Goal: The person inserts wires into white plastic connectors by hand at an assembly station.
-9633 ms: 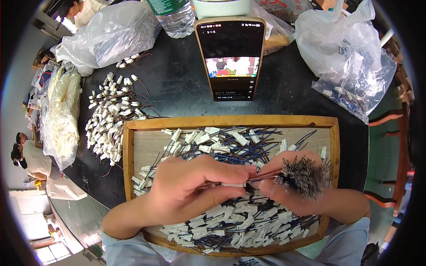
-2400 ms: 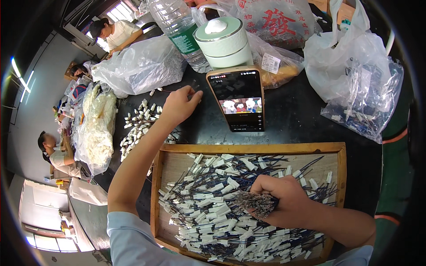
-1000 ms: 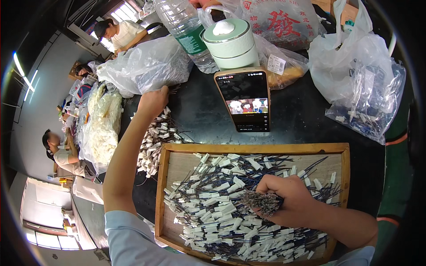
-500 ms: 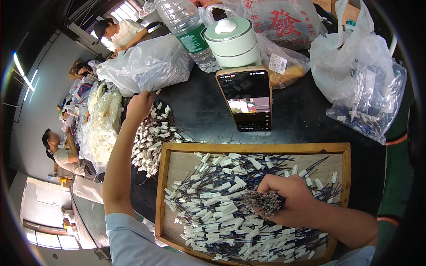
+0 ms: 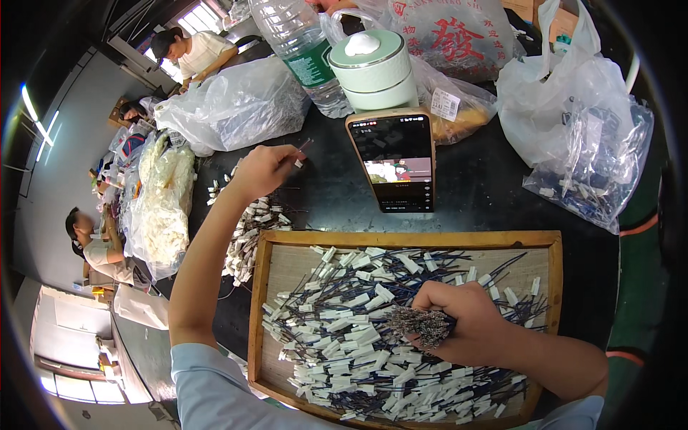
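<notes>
Above the table, beyond the tray's far left corner, my left hand (image 5: pixel 264 170) pinches a thin dark wire with a small white connector (image 5: pixel 298 163). Below that hand lies a pile of white connectors with dark wires (image 5: pixel 251 236). My right hand (image 5: pixel 469 319) is wrapped round a thick bundle of thin wires (image 5: pixel 424 327), whose cut ends point toward the left. That fist is over a wooden-framed tray (image 5: pixel 408 239), where many white connectors on dark blue wires (image 5: pixel 358 337) lie heaped.
A phone (image 5: pixel 393 165) leans on a pale green lidded container (image 5: pixel 373 72) behind the tray. A large water bottle (image 5: pixel 304 61) and plastic bags (image 5: pixel 233 104) line the back. Another clear bag (image 5: pixel 591 165) lies right. Co-workers (image 5: pixel 192 51) sit at the far left.
My left hand has moved right and toward me from the far bag, over the connector pile, with a wire in its fingers. The right hand holds its bundle in much the same place.
</notes>
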`<state>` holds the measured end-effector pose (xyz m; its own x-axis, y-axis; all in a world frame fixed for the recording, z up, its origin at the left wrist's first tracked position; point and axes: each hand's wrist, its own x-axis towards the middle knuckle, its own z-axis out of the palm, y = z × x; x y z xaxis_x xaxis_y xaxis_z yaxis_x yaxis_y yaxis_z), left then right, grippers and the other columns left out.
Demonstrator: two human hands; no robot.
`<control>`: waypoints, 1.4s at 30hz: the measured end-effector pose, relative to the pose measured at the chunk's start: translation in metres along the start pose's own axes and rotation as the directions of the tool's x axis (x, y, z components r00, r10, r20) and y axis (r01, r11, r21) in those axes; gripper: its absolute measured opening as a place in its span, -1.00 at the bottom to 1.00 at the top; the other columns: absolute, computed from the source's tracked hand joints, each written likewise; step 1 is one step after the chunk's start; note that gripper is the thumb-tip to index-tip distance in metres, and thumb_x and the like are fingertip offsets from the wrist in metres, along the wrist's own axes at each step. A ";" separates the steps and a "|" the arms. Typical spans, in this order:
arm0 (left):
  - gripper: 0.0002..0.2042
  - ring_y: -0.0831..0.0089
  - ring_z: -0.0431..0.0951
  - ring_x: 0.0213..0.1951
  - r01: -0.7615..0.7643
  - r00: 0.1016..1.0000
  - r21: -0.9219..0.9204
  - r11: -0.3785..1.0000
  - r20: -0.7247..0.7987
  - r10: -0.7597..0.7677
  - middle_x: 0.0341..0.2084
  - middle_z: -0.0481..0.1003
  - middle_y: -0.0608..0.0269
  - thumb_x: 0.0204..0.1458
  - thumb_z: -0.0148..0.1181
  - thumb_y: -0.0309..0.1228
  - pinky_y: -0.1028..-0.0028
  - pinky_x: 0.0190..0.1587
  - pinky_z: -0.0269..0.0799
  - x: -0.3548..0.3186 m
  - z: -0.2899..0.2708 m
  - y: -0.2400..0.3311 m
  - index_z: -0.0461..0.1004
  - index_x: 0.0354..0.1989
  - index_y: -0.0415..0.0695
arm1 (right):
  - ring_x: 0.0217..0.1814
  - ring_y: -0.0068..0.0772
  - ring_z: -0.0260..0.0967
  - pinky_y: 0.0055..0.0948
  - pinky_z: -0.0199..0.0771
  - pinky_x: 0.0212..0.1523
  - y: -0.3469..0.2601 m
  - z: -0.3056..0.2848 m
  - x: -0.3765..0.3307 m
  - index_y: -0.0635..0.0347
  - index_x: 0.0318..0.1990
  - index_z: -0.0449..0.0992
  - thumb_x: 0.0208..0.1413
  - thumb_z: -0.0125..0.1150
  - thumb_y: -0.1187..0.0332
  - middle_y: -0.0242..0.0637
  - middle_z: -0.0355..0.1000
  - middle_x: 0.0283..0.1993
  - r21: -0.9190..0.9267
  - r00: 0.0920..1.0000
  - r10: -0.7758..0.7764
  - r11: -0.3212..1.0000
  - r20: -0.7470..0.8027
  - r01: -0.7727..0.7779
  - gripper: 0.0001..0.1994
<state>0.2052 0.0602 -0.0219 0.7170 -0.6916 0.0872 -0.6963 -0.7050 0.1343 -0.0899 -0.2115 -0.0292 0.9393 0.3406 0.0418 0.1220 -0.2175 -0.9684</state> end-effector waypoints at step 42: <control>-0.70 0.36 0.44 -0.60 0.233 0.963 -0.249 0.940 -0.077 -0.259 -0.70 0.45 0.13 0.16 -0.05 -0.27 0.36 -0.46 0.33 -0.001 -0.025 -0.033 0.45 -0.43 -0.27 | -0.52 -0.13 0.39 -0.35 0.29 -0.53 0.003 0.002 0.000 0.17 -0.36 0.34 -0.21 0.35 0.39 -0.25 0.40 -0.55 -0.003 0.998 -0.053 0.999 -0.020 0.053 -0.71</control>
<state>0.2280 0.0879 -0.0012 0.8729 -0.4716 0.1250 -0.4800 -0.7845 0.3926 -0.0906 -0.2100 -0.0328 0.9377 0.3332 0.0980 0.1724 -0.2016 -0.9642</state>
